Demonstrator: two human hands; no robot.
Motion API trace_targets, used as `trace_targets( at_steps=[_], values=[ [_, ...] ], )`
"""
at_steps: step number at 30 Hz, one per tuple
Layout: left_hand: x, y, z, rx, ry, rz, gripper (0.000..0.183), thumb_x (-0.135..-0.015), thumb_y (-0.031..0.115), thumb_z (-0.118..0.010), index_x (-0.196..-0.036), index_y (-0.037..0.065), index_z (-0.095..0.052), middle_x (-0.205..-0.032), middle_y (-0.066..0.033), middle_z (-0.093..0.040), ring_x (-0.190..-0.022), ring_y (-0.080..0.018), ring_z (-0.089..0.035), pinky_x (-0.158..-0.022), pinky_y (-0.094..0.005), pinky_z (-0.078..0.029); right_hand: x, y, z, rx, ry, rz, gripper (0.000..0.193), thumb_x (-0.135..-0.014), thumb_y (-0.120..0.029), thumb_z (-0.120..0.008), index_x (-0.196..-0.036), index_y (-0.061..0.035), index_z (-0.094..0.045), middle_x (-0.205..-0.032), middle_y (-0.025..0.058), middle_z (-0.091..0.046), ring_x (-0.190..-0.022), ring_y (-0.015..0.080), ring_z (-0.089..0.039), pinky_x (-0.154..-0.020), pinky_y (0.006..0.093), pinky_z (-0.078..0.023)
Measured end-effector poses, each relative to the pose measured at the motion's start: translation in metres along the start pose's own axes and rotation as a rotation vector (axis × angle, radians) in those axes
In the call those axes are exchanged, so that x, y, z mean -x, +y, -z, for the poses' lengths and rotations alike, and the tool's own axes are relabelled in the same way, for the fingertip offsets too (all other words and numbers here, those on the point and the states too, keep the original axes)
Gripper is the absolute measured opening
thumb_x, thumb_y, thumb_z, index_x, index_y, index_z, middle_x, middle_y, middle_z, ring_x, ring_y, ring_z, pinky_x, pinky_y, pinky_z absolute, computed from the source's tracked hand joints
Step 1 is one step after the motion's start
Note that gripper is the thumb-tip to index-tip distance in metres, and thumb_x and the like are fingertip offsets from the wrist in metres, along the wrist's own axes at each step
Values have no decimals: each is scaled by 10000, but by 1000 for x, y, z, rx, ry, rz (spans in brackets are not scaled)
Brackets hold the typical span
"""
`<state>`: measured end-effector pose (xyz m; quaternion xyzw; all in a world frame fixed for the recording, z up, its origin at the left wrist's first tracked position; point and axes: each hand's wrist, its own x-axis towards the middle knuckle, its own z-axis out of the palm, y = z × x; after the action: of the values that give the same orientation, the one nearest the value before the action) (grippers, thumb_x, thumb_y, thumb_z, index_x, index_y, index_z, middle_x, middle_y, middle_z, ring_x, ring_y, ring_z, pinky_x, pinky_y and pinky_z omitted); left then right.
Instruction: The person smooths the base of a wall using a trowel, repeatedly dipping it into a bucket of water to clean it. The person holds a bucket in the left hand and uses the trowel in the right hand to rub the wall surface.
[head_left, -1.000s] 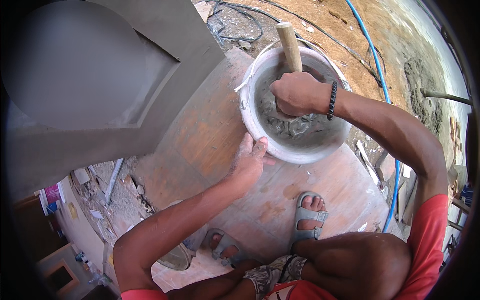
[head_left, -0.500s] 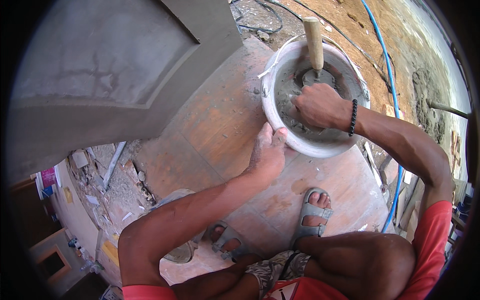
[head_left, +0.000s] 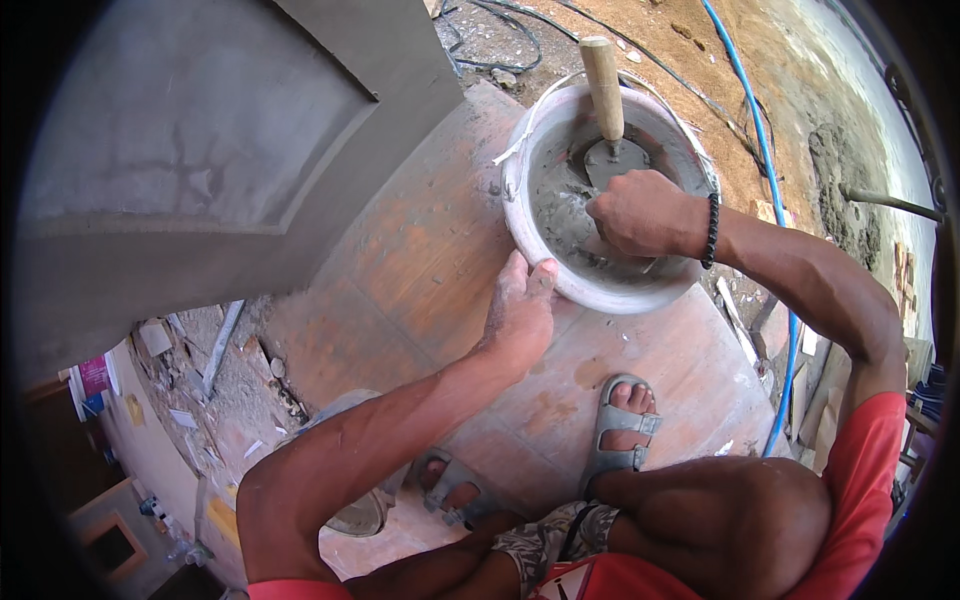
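Observation:
A round whitish bucket holds wet grey mortar. My left hand grips its near-left rim, fingers on the outside and thumb over the edge. My right hand, wearing a dark beaded bracelet, is closed in a fist low inside the bucket, just over the mortar. Whatever that fist holds is hidden beneath it. Beyond the fist stands a trowel, its wooden handle pointing up and its blade resting in the mortar. Neither hand touches the trowel's handle.
A grey plastered block rises at the left. Under the bucket lie dusty reddish tiles. A blue hose runs along the right, with sand beside it. Rubble lies at the lower left, and a metal-rimmed container sits by my left foot.
The view has shifted slightly, so the bucket and surroundings appear farther left. Inside the bucket, my right fist has moved a little to the right. My left hand keeps hold of the rim.

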<state>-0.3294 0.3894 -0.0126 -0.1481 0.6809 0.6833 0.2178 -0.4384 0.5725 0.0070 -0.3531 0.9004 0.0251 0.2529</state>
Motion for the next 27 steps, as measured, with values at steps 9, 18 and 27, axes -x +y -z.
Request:
trace_targets(
  at_steps=[9,18,27],
  values=[
    [7,22,50,-31,-37,201,603,-998,436,-515,-1413,17,-391,-1115,-120,-663,-986,-197,-634,-1060,-447,-345,49,95,13,-1339,-127,-205,219,-912,-172,-615,-1015,6,-691,-913,49,-693,-845,97,-652,-739,251,-529],
    [122,58,213,-305,307,-67,576,-986,334,-567,-1425,9,-384,-1040,-107,-687,-983,-173,-618,-1036,-358,-376,69,3,40,-2036,5,-122,364,-934,-164,-608,-1260,-6,-567,-1134,97,-658,-974,186,-684,-828,336,-588],
    [239,-42,287,-499,723,-316,446,-979,267,-582,-1330,4,-504,-1067,-150,-682,-1034,-208,-630,-971,-338,-440,-44,-149,0,-2139,-260,121,360,-972,-200,-564,-1293,-40,-543,-1182,96,-646,-1001,202,-679,-841,342,-582]
  ],
)
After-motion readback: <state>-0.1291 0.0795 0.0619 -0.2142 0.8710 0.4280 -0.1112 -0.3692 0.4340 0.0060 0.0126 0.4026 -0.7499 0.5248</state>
